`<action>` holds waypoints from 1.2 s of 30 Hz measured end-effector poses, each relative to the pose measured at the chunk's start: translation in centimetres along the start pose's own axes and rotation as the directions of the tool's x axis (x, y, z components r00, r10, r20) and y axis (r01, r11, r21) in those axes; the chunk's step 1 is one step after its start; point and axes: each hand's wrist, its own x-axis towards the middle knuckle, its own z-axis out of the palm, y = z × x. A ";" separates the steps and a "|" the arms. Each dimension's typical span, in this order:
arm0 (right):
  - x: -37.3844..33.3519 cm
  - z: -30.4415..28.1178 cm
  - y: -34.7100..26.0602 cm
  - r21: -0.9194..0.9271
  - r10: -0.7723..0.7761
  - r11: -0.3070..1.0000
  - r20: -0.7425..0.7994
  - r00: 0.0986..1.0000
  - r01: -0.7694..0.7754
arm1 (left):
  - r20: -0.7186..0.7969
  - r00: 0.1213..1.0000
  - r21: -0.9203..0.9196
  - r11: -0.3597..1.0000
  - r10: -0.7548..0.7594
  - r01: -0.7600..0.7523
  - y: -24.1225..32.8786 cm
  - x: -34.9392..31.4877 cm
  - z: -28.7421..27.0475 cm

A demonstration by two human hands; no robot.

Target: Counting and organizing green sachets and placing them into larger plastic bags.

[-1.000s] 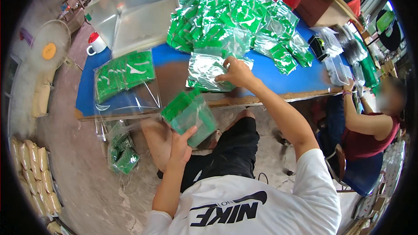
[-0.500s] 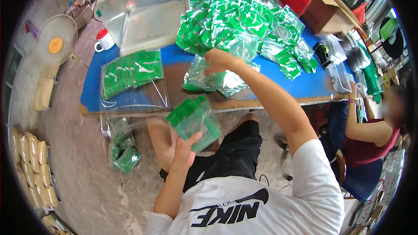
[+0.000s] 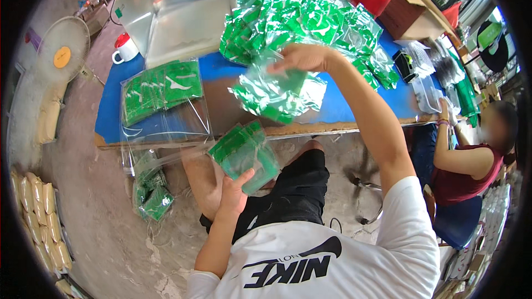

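My left hand (image 3: 234, 191) holds a stack of green packets in clear wrap (image 3: 244, 154) below the front edge of the blue table (image 3: 343, 112). Over the table's middle, my right hand (image 3: 302, 58) grips a bunch of crinkled clear-and-green packets (image 3: 277, 95) and lifts them off the surface. Just behind that hand lies a big heap of the same green packets (image 3: 302, 19). A clear bag filled with flat green packets (image 3: 162, 89) rests on the table's left part.
A metal tray (image 3: 183, 14) and a red-lidded white mug (image 3: 125, 49) stand at the back left. A fan (image 3: 64, 50) and tan sacks (image 3: 39, 221) are on the floor to the left. Another person (image 3: 471, 155) sits at the right. More green packets (image 3: 151, 194) hang below the table.
My right hand has lifted a bunch of packets up from the table. The stack in my left hand has stayed below the table edge.
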 end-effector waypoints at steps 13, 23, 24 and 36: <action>-6.0 2.9 0.9 -0.323 -0.009 0.941 -0.325 0.946 -0.102 | 0.031 0.999 -0.020 0.999 0.042 -0.041 -0.6 1.2 -0.2; -7.6 17.0 2.9 0.306 0.037 0.928 -0.638 0.769 0.210 | 0.096 0.993 -0.129 0.990 0.070 -0.058 -0.4 1.6 3.2; -7.7 18.3 3.1 0.208 0.013 0.958 -0.721 0.693 0.199 | 0.127 0.992 -0.154 0.988 0.003 0.017 -0.4 1.6 3.2; -4.7 14.9 4.3 -0.574 -0.580 0.797 -0.639 0.505 0.188 | -0.066 0.975 -0.105 0.970 0.212 -0.218 0.7 1.4 1.9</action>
